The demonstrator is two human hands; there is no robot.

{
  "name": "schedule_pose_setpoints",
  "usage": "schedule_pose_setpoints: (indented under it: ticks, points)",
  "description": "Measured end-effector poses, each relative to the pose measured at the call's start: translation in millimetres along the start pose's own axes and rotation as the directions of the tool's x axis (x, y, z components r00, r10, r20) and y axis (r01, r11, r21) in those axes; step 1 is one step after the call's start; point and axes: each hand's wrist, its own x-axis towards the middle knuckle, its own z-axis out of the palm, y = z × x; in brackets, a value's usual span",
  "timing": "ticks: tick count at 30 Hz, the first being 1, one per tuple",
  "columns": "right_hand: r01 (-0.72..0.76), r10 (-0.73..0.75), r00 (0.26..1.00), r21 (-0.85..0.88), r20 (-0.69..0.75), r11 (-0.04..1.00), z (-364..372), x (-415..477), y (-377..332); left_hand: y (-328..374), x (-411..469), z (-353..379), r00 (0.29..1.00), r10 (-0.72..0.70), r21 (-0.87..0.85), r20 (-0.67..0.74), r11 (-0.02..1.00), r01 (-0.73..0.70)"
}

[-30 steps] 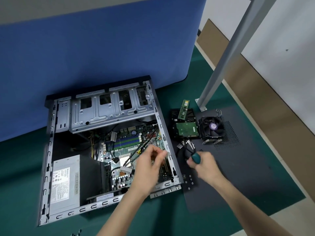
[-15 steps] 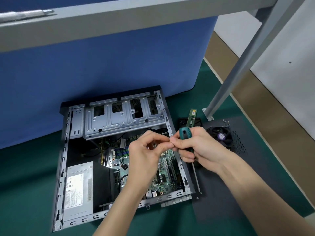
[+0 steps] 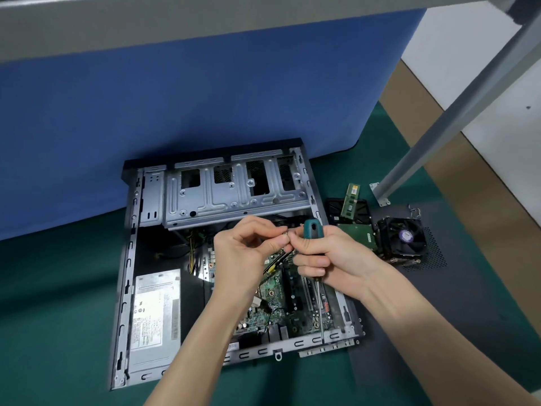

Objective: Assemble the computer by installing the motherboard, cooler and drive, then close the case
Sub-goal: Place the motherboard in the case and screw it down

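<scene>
The open computer case lies flat on the green mat, with the green motherboard inside it. Above the board my left hand pinches a small screw at its fingertips. My right hand grips a teal-handled screwdriver, shaft pointing down over the board, and its fingertips meet the left hand's at the screw. To the right of the case lie the black cooler with fan and the drive, partly hidden by my right hand.
A grey power supply sits in the case's near left corner and a metal drive cage at its far side. A RAM stick lies on a black part. The dark side panel lies under the parts. A grey post slants at the right.
My right hand lifted the screwdriver from the dark panel and brought it over the case to meet my left hand, which rose from the board. The view tilted up.
</scene>
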Motion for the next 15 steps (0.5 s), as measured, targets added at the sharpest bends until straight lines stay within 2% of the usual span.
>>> schedule_pose_setpoints:
  ticks: [11, 15]
  points:
    - [-0.033, 0.034, 0.998, -0.014, 0.045, 0.999, 2, 13, 2, 4, 12, -20, 0.986, -0.131, 0.042, 0.104, 0.991, 0.128]
    - [-0.033, 0.035, 0.999, -0.078, 0.022, 0.996, 2, 14, 1, 9, 15, -18, 0.987, -0.136, 0.233, 0.090, 0.966, 0.111]
